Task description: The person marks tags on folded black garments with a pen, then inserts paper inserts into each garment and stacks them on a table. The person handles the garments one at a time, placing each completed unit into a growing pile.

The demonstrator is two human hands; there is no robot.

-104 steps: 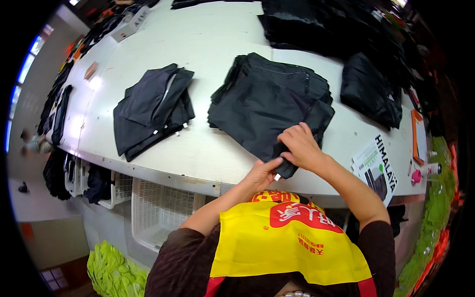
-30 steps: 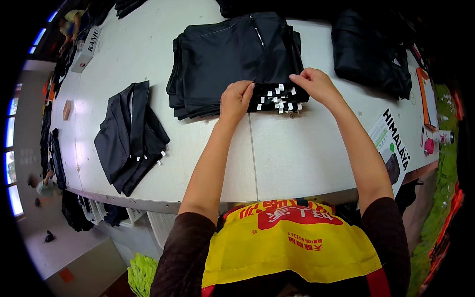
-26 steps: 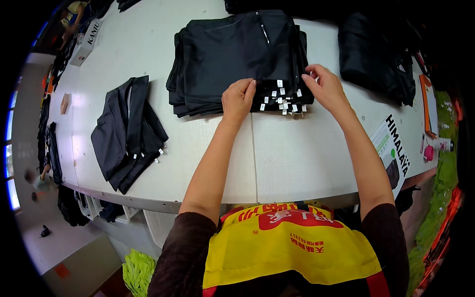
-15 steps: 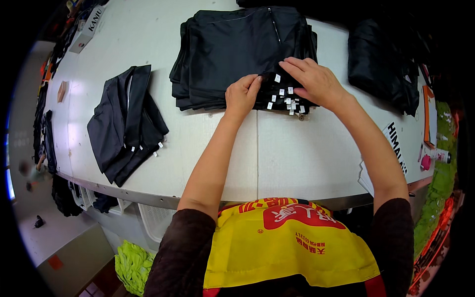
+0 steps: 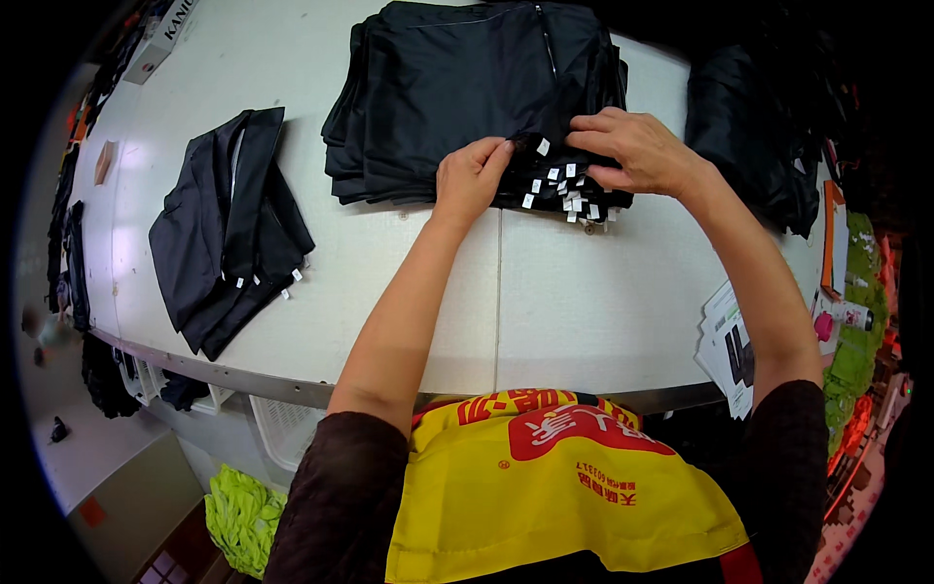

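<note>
A thick stack of folded black garment pieces (image 5: 457,88), with a zipper line on the top one, lies at the far middle of the table. At the stack's near edge, my left hand (image 5: 471,179) is closed in a pinch on the top black piece, beside a small white label. To its right, my right hand (image 5: 637,151) hovers over the near right corner with thumb and fingers apart. Between and below the hands, several white labels (image 5: 572,200) stick out from the corner. The tips of my right fingers partly overlap dark fabric.
A smaller pile of black pieces (image 5: 229,229) with white labels lies to the left. More black fabric (image 5: 744,136) is heaped at the right. Printed cards (image 5: 725,341) lie by my right forearm. A white box (image 5: 156,49) stands far left. The metal table edge (image 5: 282,385) runs before me.
My right hand has shifted slightly right, away from the left hand, and its fingers have curled. The left hand keeps its pinch. The whole view has shifted a little.
</note>
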